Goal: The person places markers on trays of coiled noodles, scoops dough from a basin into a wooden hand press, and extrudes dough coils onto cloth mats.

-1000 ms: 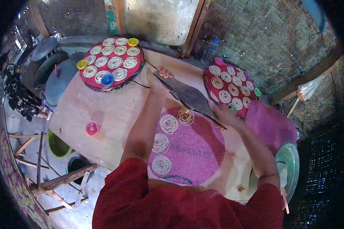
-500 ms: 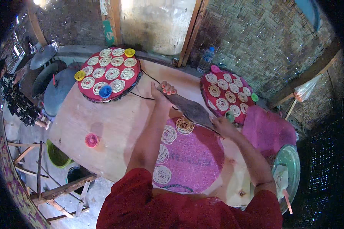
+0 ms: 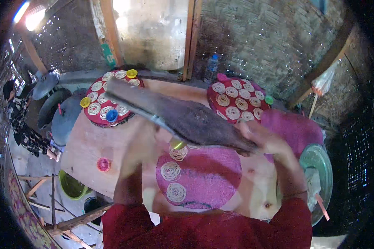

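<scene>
A long, dark, flat board (image 3: 187,116) is held up over the wooden table (image 3: 87,143), slanting across it above the round pink mat (image 3: 212,178); the right hand (image 3: 264,139) is closed around its lower end, to the right of the mat. The left hand (image 3: 147,133) reaches up under the board's middle, blurred, so I cannot tell how far it is open or whether it grips. Three pale noodle coils (image 3: 171,171) lie on the mat's left part, and a small pink ring (image 3: 103,164) sits on the table well to the mat's left.
</scene>
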Motion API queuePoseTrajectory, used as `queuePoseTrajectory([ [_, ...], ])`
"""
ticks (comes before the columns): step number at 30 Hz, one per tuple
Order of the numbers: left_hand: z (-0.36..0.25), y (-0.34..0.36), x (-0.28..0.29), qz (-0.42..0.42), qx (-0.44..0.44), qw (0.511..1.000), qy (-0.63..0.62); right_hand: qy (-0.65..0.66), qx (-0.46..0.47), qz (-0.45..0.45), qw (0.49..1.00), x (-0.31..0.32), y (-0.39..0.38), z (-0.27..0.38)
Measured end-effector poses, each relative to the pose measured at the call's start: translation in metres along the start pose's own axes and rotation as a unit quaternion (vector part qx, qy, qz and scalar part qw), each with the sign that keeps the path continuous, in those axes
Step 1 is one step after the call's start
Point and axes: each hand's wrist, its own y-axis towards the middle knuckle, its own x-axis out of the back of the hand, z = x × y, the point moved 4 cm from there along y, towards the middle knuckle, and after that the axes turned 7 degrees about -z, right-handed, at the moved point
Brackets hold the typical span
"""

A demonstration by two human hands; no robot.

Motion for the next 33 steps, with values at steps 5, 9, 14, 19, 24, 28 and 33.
queuePoseTrajectory([
  [5,-0.016,-0.091,-0.09,0.14,-0.213,0.908,0.332,-0.314,-0.001,0.05,0.948,-0.023,-0.065,0.046],
  [9,-0.029,-0.116,-0.137,0.208,-0.236,0.918,0.241,-0.295,0.016,0.041,0.954,-0.013,-0.121,-0.021],
  [14,-0.063,-0.114,-0.191,0.313,-0.287,0.896,0.131,-0.153,-0.042,-0.087,0.983,0.016,-0.156,-0.081],
  [19,-0.109,-0.097,-0.235,0.435,-0.321,0.841,0.02,-0.186,0.42,-0.105,0.882,-0.013,-0.188,0.091],
  [24,-0.149,-0.086,-0.265,0.539,-0.322,0.775,-0.07,-0.295,0.378,-0.109,0.871,-0.007,-0.23,0.127],
  [28,-0.153,-0.076,-0.271,0.536,-0.264,0.801,-0.045,-0.138,0.108,-0.325,0.929,0.042,-0.252,0.119],
  [33,-0.068,-0.062,-0.232,0.278,0.204,0.898,-0.274,-0.058,0.124,-0.686,0.714,0.122,-0.339,0.103],
])
